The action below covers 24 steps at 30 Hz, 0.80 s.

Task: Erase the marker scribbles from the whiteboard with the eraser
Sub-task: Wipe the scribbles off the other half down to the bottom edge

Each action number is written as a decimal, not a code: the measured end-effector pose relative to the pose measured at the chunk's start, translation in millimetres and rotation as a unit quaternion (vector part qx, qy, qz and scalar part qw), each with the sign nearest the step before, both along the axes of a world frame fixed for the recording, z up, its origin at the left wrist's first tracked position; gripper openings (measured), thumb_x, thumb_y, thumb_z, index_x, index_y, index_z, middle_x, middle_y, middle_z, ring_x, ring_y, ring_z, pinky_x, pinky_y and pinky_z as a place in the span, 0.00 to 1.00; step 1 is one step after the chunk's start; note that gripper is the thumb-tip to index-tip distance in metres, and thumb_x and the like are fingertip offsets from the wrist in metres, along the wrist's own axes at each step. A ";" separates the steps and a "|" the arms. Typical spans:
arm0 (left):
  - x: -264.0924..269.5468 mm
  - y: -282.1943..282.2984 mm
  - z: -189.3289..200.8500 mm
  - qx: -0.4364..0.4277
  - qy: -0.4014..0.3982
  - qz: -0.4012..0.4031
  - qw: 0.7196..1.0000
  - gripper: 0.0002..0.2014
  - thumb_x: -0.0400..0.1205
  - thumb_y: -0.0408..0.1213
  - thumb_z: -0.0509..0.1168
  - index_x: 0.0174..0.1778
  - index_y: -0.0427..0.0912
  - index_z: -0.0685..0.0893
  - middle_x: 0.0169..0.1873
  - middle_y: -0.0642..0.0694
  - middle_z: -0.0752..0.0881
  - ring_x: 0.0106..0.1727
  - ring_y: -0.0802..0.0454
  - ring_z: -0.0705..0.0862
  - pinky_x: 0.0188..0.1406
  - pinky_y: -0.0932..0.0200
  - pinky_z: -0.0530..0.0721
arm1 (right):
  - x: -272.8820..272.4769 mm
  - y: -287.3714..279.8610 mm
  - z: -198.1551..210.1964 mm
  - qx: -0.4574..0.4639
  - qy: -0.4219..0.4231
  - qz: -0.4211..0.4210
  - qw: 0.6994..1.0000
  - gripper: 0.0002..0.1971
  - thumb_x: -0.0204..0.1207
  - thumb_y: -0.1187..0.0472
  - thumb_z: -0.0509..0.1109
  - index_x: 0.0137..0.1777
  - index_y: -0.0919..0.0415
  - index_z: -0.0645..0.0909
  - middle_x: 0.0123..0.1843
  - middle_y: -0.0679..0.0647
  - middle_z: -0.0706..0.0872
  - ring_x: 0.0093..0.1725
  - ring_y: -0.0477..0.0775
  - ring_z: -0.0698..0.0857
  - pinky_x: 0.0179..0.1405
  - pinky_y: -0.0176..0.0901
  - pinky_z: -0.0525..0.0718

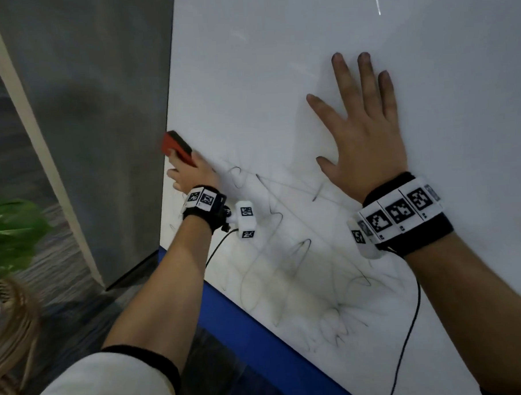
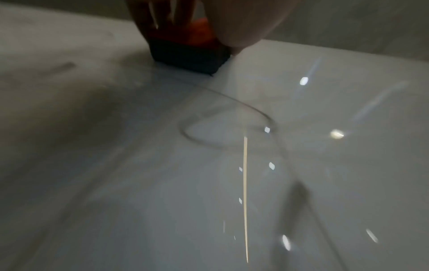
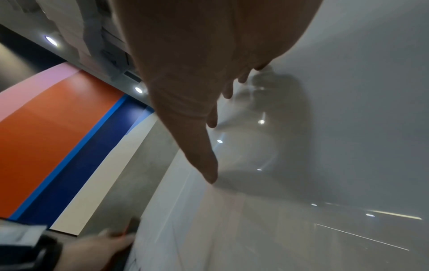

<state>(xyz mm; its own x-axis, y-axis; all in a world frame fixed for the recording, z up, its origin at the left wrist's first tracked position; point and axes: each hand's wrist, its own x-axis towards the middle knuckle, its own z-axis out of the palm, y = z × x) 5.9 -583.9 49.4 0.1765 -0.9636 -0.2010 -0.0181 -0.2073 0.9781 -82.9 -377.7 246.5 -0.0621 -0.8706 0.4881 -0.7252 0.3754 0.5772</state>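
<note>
A white whiteboard (image 1: 277, 62) fills the head view, with thin black marker scribbles (image 1: 297, 255) across its lower part. My left hand (image 1: 189, 173) grips a red eraser with a black felt face (image 1: 176, 145) and presses it on the board at its left edge. In the left wrist view the eraser (image 2: 188, 53) sits felt-down just above a looping scribble (image 2: 232, 121). My right hand (image 1: 361, 133) lies flat on the board with fingers spread, above the scribbles. The right wrist view shows that right hand (image 3: 199, 91) against the board and the blurred left hand (image 3: 99, 245) below.
A grey wall panel (image 1: 100, 114) stands left of the board. A blue ledge (image 1: 259, 331) runs under the board's lower edge. A green plant in a woven basket (image 1: 8, 268) is at the far left. Black cables (image 1: 408, 325) hang from both wrist cameras.
</note>
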 end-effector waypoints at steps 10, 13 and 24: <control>-28.0 80.7 -20.8 -0.250 -0.117 -0.054 0.960 0.26 0.88 0.49 0.60 0.83 0.47 0.69 0.64 0.31 0.75 0.59 0.34 0.75 0.59 0.46 0.75 | -1.6 19.5 0.8 0.014 0.000 0.021 1.000 0.45 0.69 0.51 0.81 0.85 0.54 0.66 0.91 0.64 0.48 0.89 0.70 0.48 0.88 0.66 0.45; -11.4 40.0 -67.9 0.014 -0.083 -0.024 0.996 0.27 0.90 0.47 0.56 0.86 0.46 0.62 0.70 0.31 0.73 0.67 0.28 0.76 0.66 0.40 0.74 | -8.8 38.4 0.4 0.037 -0.012 0.017 0.999 0.43 0.68 0.51 0.82 0.83 0.53 0.70 0.91 0.63 0.50 0.89 0.70 0.49 0.88 0.67 0.46; -60.6 160.2 42.5 -0.437 -0.084 -0.042 0.895 0.24 0.87 0.47 0.63 0.79 0.45 0.75 0.55 0.35 0.78 0.52 0.39 0.75 0.56 0.50 0.75 | -14.8 92.5 -14.2 -0.062 -0.017 -0.033 0.997 0.48 0.71 0.49 0.77 0.88 0.56 0.57 0.90 0.63 0.50 0.89 0.68 0.50 0.87 0.68 0.45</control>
<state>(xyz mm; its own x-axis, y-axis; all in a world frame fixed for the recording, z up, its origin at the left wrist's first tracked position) -54.7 -423.7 91.9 0.0533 -0.7510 0.6581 -0.1600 0.6441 0.7480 -97.7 -285.1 232.2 -0.1366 -0.7965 0.5890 -0.7151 0.4908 0.4977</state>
